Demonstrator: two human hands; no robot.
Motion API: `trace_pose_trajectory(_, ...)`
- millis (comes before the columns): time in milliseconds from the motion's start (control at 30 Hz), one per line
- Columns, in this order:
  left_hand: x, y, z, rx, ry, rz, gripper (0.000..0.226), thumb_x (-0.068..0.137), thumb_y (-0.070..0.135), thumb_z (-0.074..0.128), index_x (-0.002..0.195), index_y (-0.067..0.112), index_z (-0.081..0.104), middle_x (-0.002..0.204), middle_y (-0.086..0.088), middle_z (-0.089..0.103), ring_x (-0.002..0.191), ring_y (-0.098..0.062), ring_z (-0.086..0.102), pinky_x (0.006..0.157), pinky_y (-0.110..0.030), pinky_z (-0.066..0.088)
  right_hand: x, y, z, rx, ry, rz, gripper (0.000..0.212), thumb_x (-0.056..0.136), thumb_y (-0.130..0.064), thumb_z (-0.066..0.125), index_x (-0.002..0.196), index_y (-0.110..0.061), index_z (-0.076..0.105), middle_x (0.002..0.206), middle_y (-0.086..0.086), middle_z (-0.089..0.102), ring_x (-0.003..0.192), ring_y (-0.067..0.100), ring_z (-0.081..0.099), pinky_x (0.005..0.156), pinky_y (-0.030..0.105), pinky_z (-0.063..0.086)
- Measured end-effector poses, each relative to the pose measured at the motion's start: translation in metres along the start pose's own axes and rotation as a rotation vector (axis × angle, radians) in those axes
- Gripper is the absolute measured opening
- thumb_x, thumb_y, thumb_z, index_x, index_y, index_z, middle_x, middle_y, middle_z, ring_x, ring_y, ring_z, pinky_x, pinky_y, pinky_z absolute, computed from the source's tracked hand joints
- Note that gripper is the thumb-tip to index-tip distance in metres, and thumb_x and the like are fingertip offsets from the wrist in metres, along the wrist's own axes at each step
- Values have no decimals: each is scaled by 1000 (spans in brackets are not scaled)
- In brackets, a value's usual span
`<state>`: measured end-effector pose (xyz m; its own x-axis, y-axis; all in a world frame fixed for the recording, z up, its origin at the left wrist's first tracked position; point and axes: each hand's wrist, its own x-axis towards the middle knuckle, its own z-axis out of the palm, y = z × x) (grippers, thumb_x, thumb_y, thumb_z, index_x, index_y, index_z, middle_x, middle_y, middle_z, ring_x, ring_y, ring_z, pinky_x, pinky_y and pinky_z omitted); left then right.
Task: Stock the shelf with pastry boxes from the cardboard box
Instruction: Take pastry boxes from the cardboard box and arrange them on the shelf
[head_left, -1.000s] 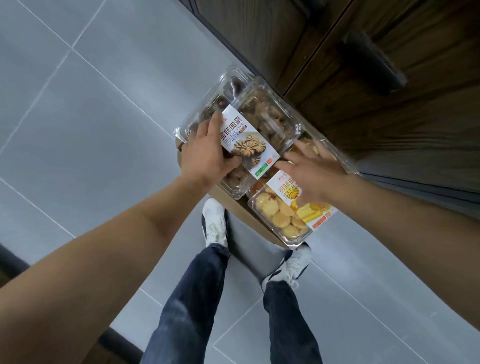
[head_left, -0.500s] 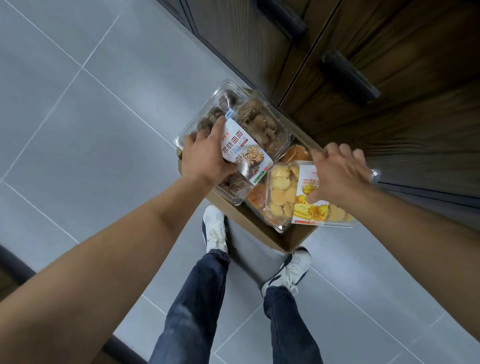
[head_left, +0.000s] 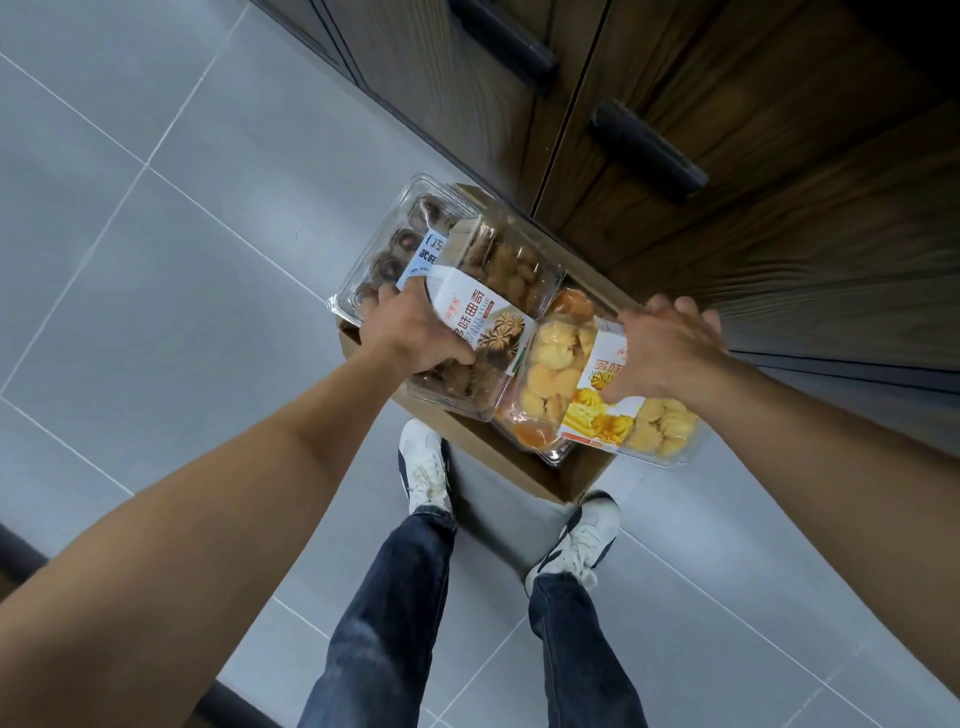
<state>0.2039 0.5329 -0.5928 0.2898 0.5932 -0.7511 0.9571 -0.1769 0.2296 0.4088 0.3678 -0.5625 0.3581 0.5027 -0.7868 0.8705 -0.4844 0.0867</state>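
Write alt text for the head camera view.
Looking down, a person's left hand grips a clear box of brown cookies and the right hand a box of yellow cookies, both over an open cardboard box on grey floor tiles beside dark wooden cabinet doors.

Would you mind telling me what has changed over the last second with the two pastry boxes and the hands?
The right hand, which lay flat on the yellow cookie box in the cardboard box, has gripped it and lifted it up and rightward. The left hand kept its grip on the brown cookie box, raising it slightly. The cardboard box stayed on the floor.
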Motion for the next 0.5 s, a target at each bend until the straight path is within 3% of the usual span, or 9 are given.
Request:
trace_pose_trajectory(67,-6,6,2,-33,27,18,103,50,52,86,136,21,39,124,-5,45,122,-28,36,100,-39,33,-3,1,1,55,-15,35,95,51,-62,83,129,-19,49,125,8,47,117,30,39,83,40,32)
trace_pose_trajectory(200,-22,19,7,-103,64,89,97,58,33,90,136,13,36,122,-7,37,104,-23,47,85,-31,45,-15,6,13,387,-42,79,106,56,-44,90,139,-8,36,138,13,43,128,34,40,96,39,41)
trace_pose_trajectory(300,-37,26,10,-19,121,132,97,58,31,89,137,12,35,126,-10,45,103,-26,54,82,-37,50,-32,7,23,553,36,81,95,59,-36,89,135,-13,36,135,11,49,124,35,46,92,40,45)
trace_pose_trajectory(500,-87,34,6,142,226,215,101,58,38,83,142,19,29,130,-9,48,112,-32,51,86,-51,50,-82,15,37,561,233,128,95,66,-39,86,140,-20,30,140,11,41,126,33,38,100,43,36)
